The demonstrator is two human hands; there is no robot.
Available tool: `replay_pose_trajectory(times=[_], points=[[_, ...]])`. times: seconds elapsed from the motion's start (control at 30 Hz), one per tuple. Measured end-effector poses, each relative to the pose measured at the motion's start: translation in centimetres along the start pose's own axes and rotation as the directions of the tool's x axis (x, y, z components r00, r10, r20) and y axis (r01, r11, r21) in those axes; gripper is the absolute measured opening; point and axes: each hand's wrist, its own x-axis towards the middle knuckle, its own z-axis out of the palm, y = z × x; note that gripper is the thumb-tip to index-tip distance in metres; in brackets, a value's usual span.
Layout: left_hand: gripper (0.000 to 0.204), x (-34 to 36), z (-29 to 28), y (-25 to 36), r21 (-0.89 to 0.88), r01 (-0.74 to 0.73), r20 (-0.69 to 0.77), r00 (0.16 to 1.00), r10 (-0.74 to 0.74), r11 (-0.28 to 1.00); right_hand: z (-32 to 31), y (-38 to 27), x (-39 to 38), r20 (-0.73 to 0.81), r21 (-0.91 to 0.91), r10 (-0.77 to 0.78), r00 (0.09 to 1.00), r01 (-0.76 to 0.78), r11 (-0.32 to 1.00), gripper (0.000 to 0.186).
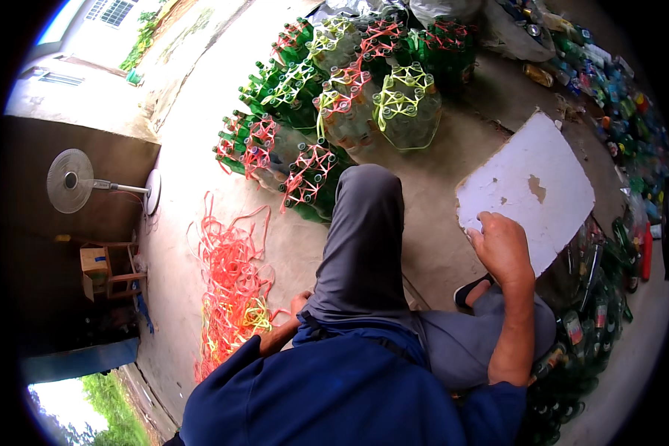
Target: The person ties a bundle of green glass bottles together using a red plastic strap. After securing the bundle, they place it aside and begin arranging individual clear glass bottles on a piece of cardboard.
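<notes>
My right hand (504,247) is closed at the near left edge of a white board (565,175), thumb and fingers pinched on its rim. The board has worn brown patches and chipped edges. My left hand (299,303) rests against my thigh, partly hidden, so its fingers do not show clearly. Close by it lies a loose heap of pink and yellow-green plastic straps (234,279), one strand reaching toward my left wrist. Ahead stand bundles of upright green bottles (297,93) and clear bottles (409,126), their necks laced together with pink or yellow-green straps.
Loose glass bottles (595,327) lie to my right, beside a long pile of mixed bottles and cans (624,111). A filled pale sack (516,33) sits at the far right. To the left stand a white fan (73,181) and a wooden chair (119,271) with a cardboard box.
</notes>
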Motion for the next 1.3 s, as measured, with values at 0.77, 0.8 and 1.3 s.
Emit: replay_pose_trajectory(times=[0.77,0.8,1.3], points=[[0.037,0.1,-1.2,3.8,-0.196,-0.179,0.002,0.983,0.183,0.964,3.6,2.0,0.8,0.092,-0.098,0.061,0.994,-0.052,0.994,0.036],[0.037,0.0,-1.6,2.9,-0.213,-0.183,-0.016,0.983,0.184,0.96,3.6,1.7,0.9,0.1,-0.095,0.053,0.994,-0.043,0.995,0.036],[0.039,2.1,2.2,-3.6,-0.197,-0.117,-0.026,0.993,0.114,0.973,4.1,1.9,-0.4,0.06,-0.053,-0.017,0.998,0.021,0.998,0.028]])
